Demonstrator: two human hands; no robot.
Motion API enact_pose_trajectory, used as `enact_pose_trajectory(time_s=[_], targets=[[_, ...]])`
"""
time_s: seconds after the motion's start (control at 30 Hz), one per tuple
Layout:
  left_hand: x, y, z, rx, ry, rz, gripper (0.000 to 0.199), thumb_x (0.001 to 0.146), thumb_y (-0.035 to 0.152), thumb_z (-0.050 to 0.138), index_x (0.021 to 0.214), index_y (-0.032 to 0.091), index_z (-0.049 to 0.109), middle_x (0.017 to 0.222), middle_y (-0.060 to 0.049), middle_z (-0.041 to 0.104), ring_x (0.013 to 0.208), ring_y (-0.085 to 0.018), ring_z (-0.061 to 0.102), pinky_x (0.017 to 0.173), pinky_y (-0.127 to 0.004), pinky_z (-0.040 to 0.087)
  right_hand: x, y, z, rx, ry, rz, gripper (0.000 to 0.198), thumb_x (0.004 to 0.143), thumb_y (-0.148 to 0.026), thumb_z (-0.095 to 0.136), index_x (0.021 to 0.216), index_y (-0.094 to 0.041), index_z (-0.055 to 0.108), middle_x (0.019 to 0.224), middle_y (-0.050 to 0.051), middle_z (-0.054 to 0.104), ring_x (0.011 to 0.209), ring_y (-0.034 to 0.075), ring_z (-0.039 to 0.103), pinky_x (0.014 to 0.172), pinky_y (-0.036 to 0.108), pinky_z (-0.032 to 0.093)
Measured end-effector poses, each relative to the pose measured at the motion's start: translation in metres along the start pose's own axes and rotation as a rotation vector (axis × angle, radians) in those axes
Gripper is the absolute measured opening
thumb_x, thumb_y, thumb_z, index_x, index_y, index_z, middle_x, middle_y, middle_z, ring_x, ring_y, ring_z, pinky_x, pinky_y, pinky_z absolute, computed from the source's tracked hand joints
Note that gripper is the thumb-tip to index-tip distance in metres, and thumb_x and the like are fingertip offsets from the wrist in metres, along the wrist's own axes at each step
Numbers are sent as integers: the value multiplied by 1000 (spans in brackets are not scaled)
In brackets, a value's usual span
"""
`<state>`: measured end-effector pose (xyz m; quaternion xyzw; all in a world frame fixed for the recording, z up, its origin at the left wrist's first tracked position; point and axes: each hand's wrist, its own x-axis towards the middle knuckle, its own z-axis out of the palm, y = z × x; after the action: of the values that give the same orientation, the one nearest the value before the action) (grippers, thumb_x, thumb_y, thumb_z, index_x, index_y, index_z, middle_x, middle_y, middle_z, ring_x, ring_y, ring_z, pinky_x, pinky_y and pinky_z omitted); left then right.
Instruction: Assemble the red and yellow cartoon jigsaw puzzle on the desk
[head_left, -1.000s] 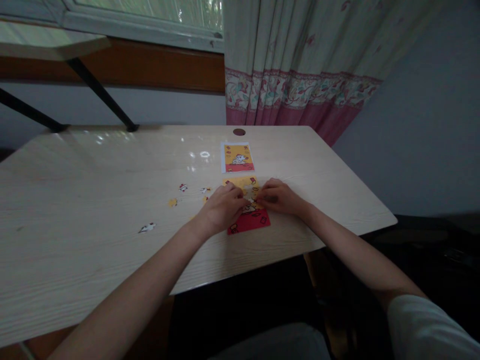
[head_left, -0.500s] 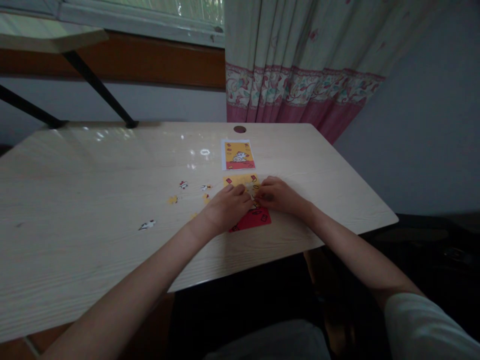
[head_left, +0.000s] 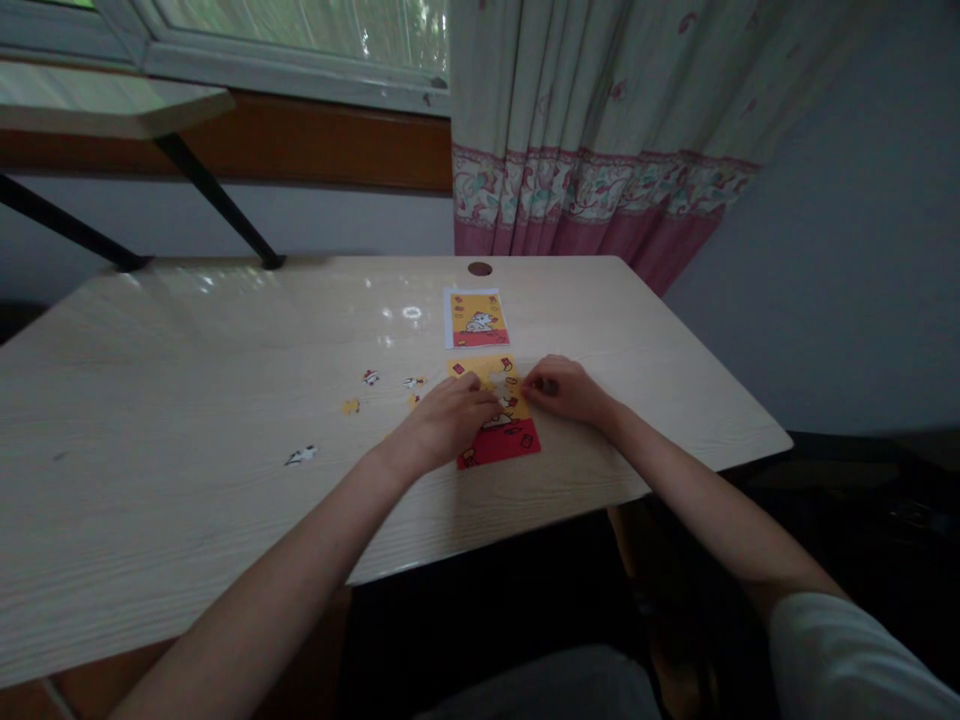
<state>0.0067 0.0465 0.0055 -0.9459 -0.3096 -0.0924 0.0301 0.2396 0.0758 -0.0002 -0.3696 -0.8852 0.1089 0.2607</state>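
A partly assembled jigsaw puzzle (head_left: 506,440), yellow above and red below with a white animal figure, lies flat on the table. My left hand (head_left: 454,415) is over its left and middle part, fingers bent and close together, fingertips down at the picture. Whatever sits under those fingertips is hidden. At the puzzle's right edge, my right hand (head_left: 564,388) has thumb and fingers pinched together; anything between them is too small to make out. Left of my left hand lie loose pieces: a white one (head_left: 301,456), a yellow one (head_left: 351,406) and several others.
Just beyond the puzzle lies a picture card (head_left: 480,320) with the same design on white paper. The pale wooden table (head_left: 187,450) has a round hole (head_left: 480,269) at its back edge. A shelf on black legs (head_left: 217,200) stands back left; a curtain (head_left: 600,190) hangs behind.
My right hand has drawn back to the right, from the puzzle's middle to its edge, showing more of the picture. My left hand stays over the puzzle. The view has tilted up slightly.
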Motion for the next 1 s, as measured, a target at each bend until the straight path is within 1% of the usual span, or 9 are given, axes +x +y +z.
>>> enact_pose_trajectory(time_s=[0.2, 0.3, 0.4, 0.5, 0.57, 0.67, 0.73, 0.83, 1.0], targets=[[-3, 0, -8, 15, -9, 12, 24, 86, 13, 50, 98, 23, 68, 99, -5, 68, 94, -21, 50, 76, -32, 41, 0, 1, 2, -9, 3, -8, 13, 81, -25, 59, 72, -16, 63, 63, 2, 59, 60, 12, 49, 61, 26, 35], [-15, 1, -26, -15, -27, -55, 26, 85, 13, 48, 98, 21, 68, 96, -6, 67, 90, -21, 51, 73, -32, 42, 0, 0, 1, -8, -3, -9, 13, 81, -25, 58, 73, -16, 63, 62, 1, 58, 59, 12, 48, 62, 26, 35], [-39, -1, -48, -87, -50, -126, 28, 85, 13, 45, 101, 18, 67, 93, -7, 67, 86, -20, 53, 77, -33, 42, 0, 0, 1, 2, 0, -20, 13, 82, -25, 57, 73, -17, 63, 61, 0, 57, 59, 12, 48, 62, 26, 35], [-76, -13, -65, -125, -87, -253, 27, 86, 17, 43, 97, 18, 67, 90, -6, 67, 84, -18, 56, 81, -32, 41, 0, 0, 1, 16, 7, -27, 14, 82, -25, 57, 72, -17, 63, 61, 0, 57, 58, 11, 47, 61, 25, 34], [-103, -26, -72, -101, -146, -377, 25, 86, 21, 43, 86, 17, 68, 79, -6, 66, 77, -18, 56, 74, -31, 41, 0, 0, 1, 26, 10, -30, 15, 82, -26, 57, 72, -17, 63, 61, 0, 57, 57, 11, 47, 60, 25, 35], [-142, -44, -77, -78, -271, -589, 27, 85, 20, 40, 82, 15, 66, 74, -5, 66, 67, -16, 55, 66, -26, 39, 0, 1, 2, 27, 17, -42, 15, 83, -26, 56, 73, -16, 64, 61, 0, 58, 58, 11, 47, 61, 25, 35], [-160, -51, -78, -86, -294, -697, 27, 85, 22, 40, 83, 16, 66, 75, -3, 66, 66, -14, 56, 64, -24, 38, 0, 2, 2, 25, 25, -46, 15, 83, -26, 56, 74, -16, 64, 61, 0, 58, 58, 11, 48, 61, 25, 35], [-173, -52, -78, -134, -280, -776, 25, 84, 27, 42, 84, 19, 65, 76, -1, 67, 66, -13, 57, 64, -23, 38, -1, 3, 3, 29, 32, -44, 15, 83, -26, 56, 75, -16, 64, 61, 0, 58, 57, 11, 47, 61, 25, 35], [-167, -45, -78, -205, -254, -807, 24, 83, 34, 46, 83, 19, 64, 74, -1, 66, 64, -15, 57, 63, -24, 38, -1, 2, 3, 33, 29, -36, 14, 83, -26, 57, 76, -17, 65, 62, 0, 58, 57, 11, 47, 60, 25, 35]])
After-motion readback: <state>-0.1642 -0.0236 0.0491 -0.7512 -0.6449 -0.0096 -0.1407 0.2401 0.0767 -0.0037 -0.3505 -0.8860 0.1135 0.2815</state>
